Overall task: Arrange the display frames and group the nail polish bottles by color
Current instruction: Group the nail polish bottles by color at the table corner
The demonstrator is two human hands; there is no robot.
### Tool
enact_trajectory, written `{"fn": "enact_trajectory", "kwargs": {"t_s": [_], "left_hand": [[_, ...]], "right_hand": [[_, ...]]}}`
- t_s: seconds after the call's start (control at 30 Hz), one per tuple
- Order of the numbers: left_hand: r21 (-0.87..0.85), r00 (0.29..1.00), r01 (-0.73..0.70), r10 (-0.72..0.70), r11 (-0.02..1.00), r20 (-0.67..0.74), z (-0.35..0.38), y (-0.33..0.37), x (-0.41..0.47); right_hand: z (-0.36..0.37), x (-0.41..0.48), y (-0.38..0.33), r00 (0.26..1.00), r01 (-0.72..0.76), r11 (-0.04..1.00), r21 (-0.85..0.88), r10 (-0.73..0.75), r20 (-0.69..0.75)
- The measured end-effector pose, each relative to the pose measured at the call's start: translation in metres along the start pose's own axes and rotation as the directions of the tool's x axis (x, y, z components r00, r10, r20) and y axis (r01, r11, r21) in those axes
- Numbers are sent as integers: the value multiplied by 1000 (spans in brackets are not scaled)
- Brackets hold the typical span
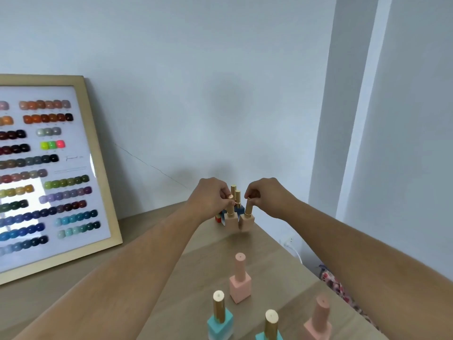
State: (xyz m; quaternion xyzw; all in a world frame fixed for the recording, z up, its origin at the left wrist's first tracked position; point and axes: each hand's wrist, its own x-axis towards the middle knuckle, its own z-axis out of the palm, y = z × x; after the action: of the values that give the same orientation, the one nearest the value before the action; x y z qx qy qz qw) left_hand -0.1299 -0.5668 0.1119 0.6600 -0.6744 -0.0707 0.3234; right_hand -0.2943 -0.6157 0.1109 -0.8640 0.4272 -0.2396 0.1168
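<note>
Step in hand: colour grouping, the nude pair.
- My left hand (212, 200): fingers pinching the gold cap of nude bottle one (231, 222).
- My right hand (268, 197): fingers pinching the cap of nude bottle two (248, 220).
- Both bottles: 12 o'clock, far end of the worktop (157, 278), side by side, just in front of the blue bottles (239, 209).
- Pink bottles (240, 283) and teal bottles (220, 322): 6 o'clock, ungrouped.
- Display frame (103, 192): leaning at 9 o'clock.

Next, I judge: seat my pair flush, let go, fetch the pinks.

Left forearm (137, 261) (from 7 o'clock) and right forearm (355, 244) (from 4 o'clock) bare along visible length; left hand (210, 197), right hand (267, 195) likewise uncovered.
</note>
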Motion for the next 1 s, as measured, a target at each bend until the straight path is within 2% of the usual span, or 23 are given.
{"fn": "enact_trajectory", "kwargs": {"t_s": [0.27, 0.63, 1.0], "left_hand": [[-4, 999, 39, -39, 999, -33, 23, -16, 14], [-56, 993, 64, -70, 996, -95, 34, -22, 18], [-64, 996, 45, -49, 997, -72, 35, -23, 19]], "right_hand": [[19, 21, 8, 1000, -7, 1000, -22, 7, -14], [27, 28, 9, 998, 4, 999, 45, -2, -57], [32, 31, 10, 996, 2, 996, 85, 6, -87]]}}
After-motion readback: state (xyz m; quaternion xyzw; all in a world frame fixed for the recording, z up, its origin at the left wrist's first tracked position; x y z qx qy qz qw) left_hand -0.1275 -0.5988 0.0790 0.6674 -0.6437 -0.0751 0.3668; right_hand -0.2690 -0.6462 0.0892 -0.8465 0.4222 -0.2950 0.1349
